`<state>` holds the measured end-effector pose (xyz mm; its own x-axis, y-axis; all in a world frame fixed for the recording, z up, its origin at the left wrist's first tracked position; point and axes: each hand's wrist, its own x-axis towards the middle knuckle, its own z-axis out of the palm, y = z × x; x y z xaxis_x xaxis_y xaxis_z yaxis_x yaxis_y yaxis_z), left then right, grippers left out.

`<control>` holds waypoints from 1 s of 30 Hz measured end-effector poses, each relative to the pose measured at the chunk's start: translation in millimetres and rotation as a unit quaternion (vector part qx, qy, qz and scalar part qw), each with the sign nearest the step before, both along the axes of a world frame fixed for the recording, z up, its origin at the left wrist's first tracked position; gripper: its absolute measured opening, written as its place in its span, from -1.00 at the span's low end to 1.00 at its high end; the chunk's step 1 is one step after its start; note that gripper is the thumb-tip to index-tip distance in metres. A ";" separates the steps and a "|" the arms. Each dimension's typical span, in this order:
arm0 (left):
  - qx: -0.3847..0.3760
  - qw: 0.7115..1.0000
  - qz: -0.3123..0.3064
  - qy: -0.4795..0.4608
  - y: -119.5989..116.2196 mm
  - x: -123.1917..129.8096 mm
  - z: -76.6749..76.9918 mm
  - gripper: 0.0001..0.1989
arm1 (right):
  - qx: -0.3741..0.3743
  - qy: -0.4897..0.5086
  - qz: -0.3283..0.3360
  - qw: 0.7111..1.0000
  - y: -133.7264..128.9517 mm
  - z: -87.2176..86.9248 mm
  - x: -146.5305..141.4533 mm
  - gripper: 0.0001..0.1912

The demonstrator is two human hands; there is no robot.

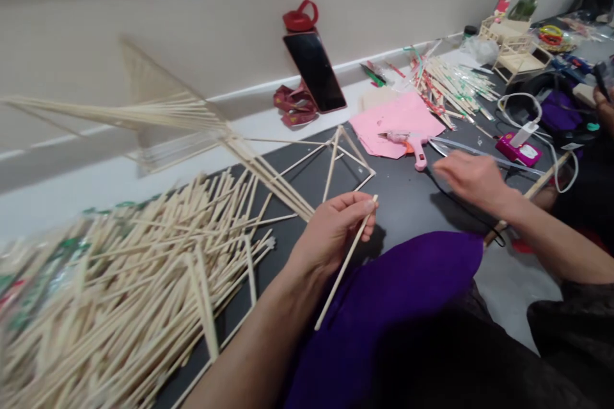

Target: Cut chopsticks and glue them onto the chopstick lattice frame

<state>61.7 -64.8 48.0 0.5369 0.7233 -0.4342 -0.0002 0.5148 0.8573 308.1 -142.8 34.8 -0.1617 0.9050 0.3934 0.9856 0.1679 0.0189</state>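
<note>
My left hand (336,223) pinches a thin bamboo chopstick (343,271) near its upper end; the stick slants down toward me. Behind that hand, a fan-shaped model of joined sticks (268,176) rises to the left, blurred at its far end. Whether the hand also touches it, I cannot tell. A small frame of sticks (338,140) stands on the table past my fingers. My right hand (472,179) is smeared by motion, just right of a pink glue gun (410,144). The glue gun lies partly on a pink cloth (398,118), its grip pointing toward me.
A large heap of chopsticks (144,287) covers the left side. A phone (314,70) leans upright near the wall. More chopsticks (451,86), a magenta adapter (518,148) with a white cable, and small stick-built chairs (520,57) lie right. Another person's hand (605,108) shows at the right edge.
</note>
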 end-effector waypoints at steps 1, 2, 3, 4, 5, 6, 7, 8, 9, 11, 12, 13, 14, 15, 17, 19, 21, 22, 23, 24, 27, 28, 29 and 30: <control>-0.002 1.000 0.004 -0.006 1.0 -0.7 -0.1 -0.75 | -0.030 0.010 -0.068 0.997 -3.7 -1.9 12.8 -0.71; -0.004 1.000 0.005 -0.009 1.9 -1.3 -0.7 -0.75 | -0.070 0.005 -0.136 0.988 -7.2 -4.3 24.4 -0.73; -0.005 1.000 0.006 -0.012 2.8 -1.8 -1.8 -0.75 | -0.112 -0.016 -0.200 0.973 -10.5 -6.9 33.9 -0.72; -0.005 1.000 0.006 -0.014 3.5 -2.2 -3.1 -0.75 | -0.147 -0.038 -0.244 0.958 -13.6 -9.6 41.1 -0.70; -0.005 1.000 0.006 -0.016 4.1 -2.6 -4.4 -0.75 | -0.181 -0.054 -0.258 0.947 -16.5 -12.3 45.7 -0.69; -0.003 1.000 0.007 -0.017 4.6 -3.0 -5.5 -0.75 | -0.201 -0.072 -0.267 0.940 -19.1 -14.6 48.1 -0.67; -0.001 1.000 0.009 -0.019 5.1 -3.3 -6.3 -0.75 | -0.213 -0.086 -0.271 0.935 -21.2 -16.5 48.7 -0.64; 0.001 1.000 0.012 -0.021 5.5 -3.7 -6.6 -0.75 | -0.218 -0.096 -0.273 0.932 -22.6 -17.7 48.1 -0.62; 0.002 1.000 0.015 -0.021 5.9 -4.0 -6.5 -0.75 | -0.222 -0.103 -0.277 0.929 -23.2 -18.3 46.9 -0.58; 0.004 1.000 0.018 -0.021 6.4 -4.6 -5.8 -0.76 | -0.238 -0.106 -0.283 0.923 -21.8 -17.4 44.2 -0.54; 0.004 1.000 0.017 -0.021 6.5 -4.7 -5.4 -0.76 | -0.251 -0.104 -0.282 0.920 -20.0 -16.1 43.3 -0.53; 0.004 1.000 0.016 -0.022 6.5 -4.9 -5.2 -0.76 | -0.266 -0.100 -0.280 0.917 -17.7 -14.3 42.7 -0.53; 0.004 1.000 0.014 -0.023 6.3 -4.9 -5.1 -0.76 | -0.280 -0.096 -0.279 0.913 -15.4 -12.1 42.6 -0.51; 0.004 1.000 0.014 -0.024 6.0 -5.0 -5.2 -0.76 | -0.291 -0.088 -0.281 0.910 -13.3 -9.8 43.1 -0.49; 0.003 1.000 0.017 -0.025 5.3 -5.2 -5.4 -0.77 | -0.307 -0.064 -0.292 0.904 -11.2 -5.2 46.3 -0.39; 0.003 0.999 0.021 -0.026 4.8 -5.6 -5.3 -0.77 | -0.313 -0.011 -0.306 0.899 -13.5 -1.4 53.3 -0.29; 0.007 0.999 0.023 -0.030 4.7 -6.3 -4.2 -0.77 | -0.310 0.099 -0.312 0.893 -20.5 1.7 63.5 -0.22; 0.010 0.999 0.023 -0.032 4.8 -6.6 -3.2 -0.77 | -0.304 0.184 -0.307 0.883 -25.4 3.3 68.8 -0.19; 0.011 0.999 0.025 -0.031 4.9 -6.9 -2.1 -0.77 | -0.300 0.279 -0.303 0.861 -31.2 5.1 73.5 -0.20; 0.012 0.999 0.028 -0.029 5.1 -7.3 -0.7 -0.77 | -0.292 0.363 -0.299 0.832 -37.6 7.3 77.0 -0.21; 0.008 0.999 0.040 -0.018 5.9 -7.9 3.2 -0.78 | -0.253 0.543 -0.289 0.747 -57.9 15.6 78.4 -0.26; 0.007 0.999 0.042 -0.016 6.2 -8.0 4.2 -0.79 | -0.241 0.577 -0.286 0.726 -64.3 18.4 75.8 -0.26; 0.006 0.999 0.042 -0.015 6.5 -8.0 4.9 -0.79 | -0.232 0.603 -0.280 0.710 -69.9 20.9 72.1 -0.27; 0.007 0.999 0.039 -0.015 6.6 -8.0 5.3 -0.79 | -0.222 0.624 -0.268 0.699 -74.7 22.9 67.4 -0.28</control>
